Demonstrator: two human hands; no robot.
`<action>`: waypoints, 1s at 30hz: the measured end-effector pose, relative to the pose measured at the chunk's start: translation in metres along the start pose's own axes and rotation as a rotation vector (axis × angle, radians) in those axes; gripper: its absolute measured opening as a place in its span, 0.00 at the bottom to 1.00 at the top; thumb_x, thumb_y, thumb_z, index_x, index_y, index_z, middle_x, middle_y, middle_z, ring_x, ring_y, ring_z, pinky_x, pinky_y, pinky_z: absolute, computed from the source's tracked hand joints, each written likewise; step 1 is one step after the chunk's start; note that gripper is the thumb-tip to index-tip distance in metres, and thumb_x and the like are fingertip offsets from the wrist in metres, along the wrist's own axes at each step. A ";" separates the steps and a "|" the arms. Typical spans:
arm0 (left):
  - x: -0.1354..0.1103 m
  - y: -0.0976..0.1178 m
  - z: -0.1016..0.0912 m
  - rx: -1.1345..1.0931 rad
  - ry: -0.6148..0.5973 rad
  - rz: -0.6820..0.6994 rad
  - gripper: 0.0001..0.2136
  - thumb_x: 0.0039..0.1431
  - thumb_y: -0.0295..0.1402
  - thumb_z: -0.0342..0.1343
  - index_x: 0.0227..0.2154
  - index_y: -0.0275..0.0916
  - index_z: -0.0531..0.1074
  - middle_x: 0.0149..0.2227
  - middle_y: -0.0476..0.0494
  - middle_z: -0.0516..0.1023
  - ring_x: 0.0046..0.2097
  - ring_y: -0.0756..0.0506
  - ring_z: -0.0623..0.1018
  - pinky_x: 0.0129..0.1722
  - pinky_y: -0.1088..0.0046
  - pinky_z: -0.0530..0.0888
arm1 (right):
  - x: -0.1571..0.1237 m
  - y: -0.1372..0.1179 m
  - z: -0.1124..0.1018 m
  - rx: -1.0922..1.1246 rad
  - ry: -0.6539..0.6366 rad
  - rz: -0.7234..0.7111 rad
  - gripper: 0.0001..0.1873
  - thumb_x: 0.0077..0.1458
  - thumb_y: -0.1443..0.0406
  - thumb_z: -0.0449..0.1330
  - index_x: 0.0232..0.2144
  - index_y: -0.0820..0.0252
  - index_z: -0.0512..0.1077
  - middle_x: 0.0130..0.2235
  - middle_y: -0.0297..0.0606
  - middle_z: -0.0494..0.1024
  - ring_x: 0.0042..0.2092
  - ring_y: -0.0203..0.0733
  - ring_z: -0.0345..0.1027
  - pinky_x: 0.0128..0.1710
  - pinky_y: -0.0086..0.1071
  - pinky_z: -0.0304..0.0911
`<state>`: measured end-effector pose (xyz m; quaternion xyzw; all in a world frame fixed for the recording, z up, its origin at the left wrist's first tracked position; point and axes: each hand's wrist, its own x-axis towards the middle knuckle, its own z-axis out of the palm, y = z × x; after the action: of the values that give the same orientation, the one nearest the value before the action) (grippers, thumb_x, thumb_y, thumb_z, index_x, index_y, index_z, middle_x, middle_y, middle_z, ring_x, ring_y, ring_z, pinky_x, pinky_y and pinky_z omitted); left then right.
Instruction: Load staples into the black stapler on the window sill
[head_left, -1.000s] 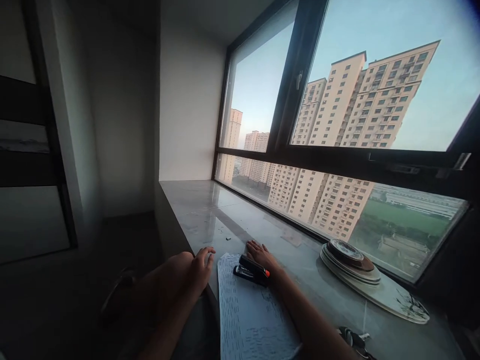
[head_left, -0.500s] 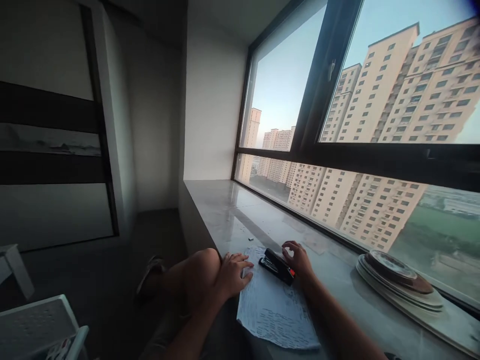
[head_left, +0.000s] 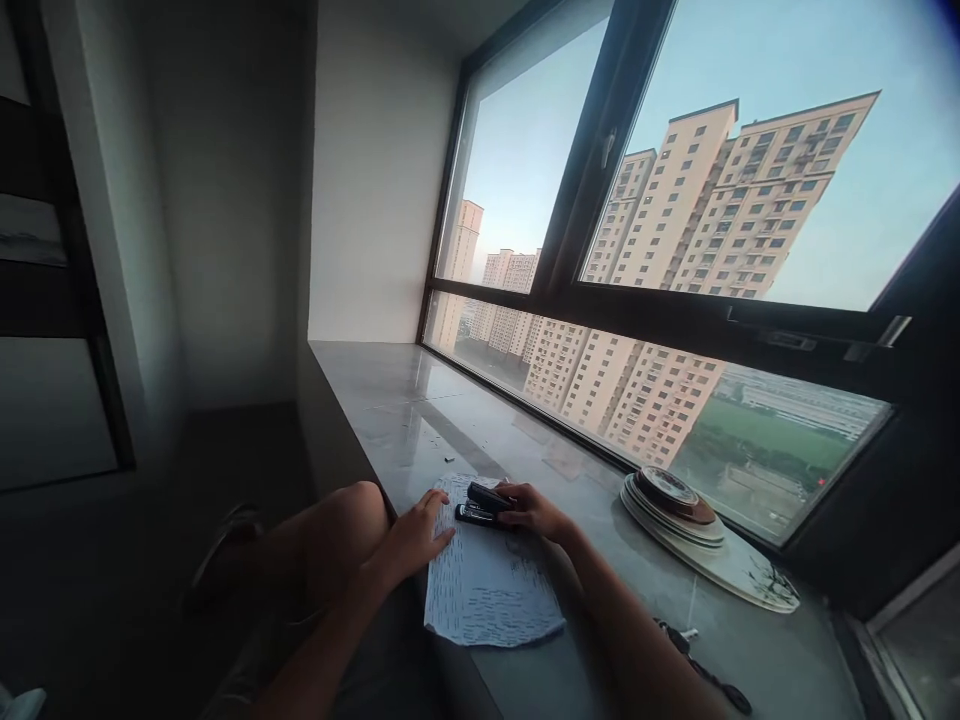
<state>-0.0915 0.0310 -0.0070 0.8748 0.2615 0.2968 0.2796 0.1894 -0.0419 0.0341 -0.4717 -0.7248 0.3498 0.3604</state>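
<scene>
A black stapler (head_left: 480, 505) lies on the upper part of a sheet of paper (head_left: 487, 590) covered in rows of dark marks. Its rear end is gripped by my right hand (head_left: 531, 512), the fingers over the top arm and the thumb below. The stapler's jaws are parted and point left. My left hand (head_left: 420, 530) rests at the paper's left edge, thumb and fingers apart, with nothing in it. The paper lies on a grey stone window sill (head_left: 375, 395), its lower edge slightly curled.
On the right of the sill is a stack of round plates (head_left: 679, 510). Keys (head_left: 679, 635) lie near my right forearm. Several small bits, one a small dark piece (head_left: 449, 459), lie beyond the paper. A large window (head_left: 510, 180) borders the sill; my bent knee (head_left: 360, 510) is at left.
My right hand has closed around the stapler's rear end, and the stapler has turned to lie more level across the paper. The view has swung to the right.
</scene>
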 end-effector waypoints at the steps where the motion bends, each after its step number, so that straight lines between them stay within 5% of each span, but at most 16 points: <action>1: 0.003 -0.001 0.000 -0.020 0.007 -0.012 0.21 0.57 0.35 0.57 0.54 0.43 0.67 0.57 0.40 0.72 0.57 0.39 0.73 0.55 0.62 0.68 | -0.002 0.004 -0.002 0.059 0.005 0.026 0.26 0.54 0.50 0.63 0.51 0.58 0.75 0.45 0.40 0.77 0.47 0.49 0.68 0.49 0.39 0.62; 7: 0.026 -0.007 0.015 -0.085 0.026 0.008 0.29 0.49 0.38 0.66 0.55 0.43 0.67 0.57 0.39 0.71 0.60 0.37 0.70 0.59 0.61 0.66 | -0.012 0.026 -0.018 0.270 -0.072 0.131 0.28 0.56 0.51 0.63 0.54 0.59 0.73 0.50 0.43 0.78 0.50 0.50 0.70 0.55 0.43 0.59; 11: 0.030 -0.011 0.027 -0.113 0.058 -0.056 0.39 0.42 0.37 0.70 0.59 0.42 0.62 0.63 0.36 0.62 0.59 0.37 0.72 0.57 0.61 0.69 | -0.009 0.025 -0.022 0.294 -0.112 0.122 0.31 0.53 0.50 0.66 0.54 0.59 0.73 0.51 0.43 0.77 0.51 0.51 0.70 0.55 0.43 0.60; 20: 0.028 -0.012 0.018 -0.236 0.174 -0.113 0.40 0.34 0.36 0.74 0.54 0.41 0.66 0.57 0.35 0.69 0.57 0.36 0.73 0.56 0.60 0.70 | -0.001 0.006 -0.010 -0.006 -0.030 -0.009 0.33 0.52 0.50 0.65 0.56 0.60 0.71 0.50 0.45 0.77 0.47 0.51 0.70 0.47 0.41 0.66; 24: 0.029 -0.016 0.013 -0.657 0.297 -0.241 0.35 0.34 0.35 0.75 0.50 0.41 0.70 0.54 0.34 0.73 0.59 0.34 0.71 0.58 0.59 0.68 | 0.012 0.005 0.008 -0.305 -0.019 -0.046 0.27 0.45 0.55 0.70 0.48 0.59 0.77 0.43 0.41 0.79 0.43 0.50 0.71 0.45 0.39 0.67; 27: 0.032 -0.016 0.009 -1.135 0.455 -0.449 0.21 0.46 0.37 0.69 0.43 0.39 0.73 0.52 0.35 0.75 0.59 0.37 0.72 0.58 0.63 0.68 | 0.018 -0.001 0.018 -0.348 0.038 -0.089 0.19 0.53 0.59 0.65 0.47 0.59 0.77 0.42 0.41 0.80 0.41 0.48 0.74 0.42 0.37 0.69; 30: 0.035 -0.016 0.005 -1.350 0.513 -0.549 0.10 0.57 0.35 0.61 0.39 0.37 0.73 0.49 0.35 0.77 0.51 0.40 0.78 0.54 0.64 0.72 | 0.025 -0.014 0.028 -0.370 0.157 -0.202 0.21 0.57 0.65 0.60 0.53 0.57 0.72 0.50 0.44 0.78 0.48 0.50 0.74 0.47 0.40 0.69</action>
<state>-0.0689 0.0619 -0.0078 0.3223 0.2879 0.5054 0.7469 0.1525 -0.0276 0.0367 -0.4807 -0.7897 0.1352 0.3564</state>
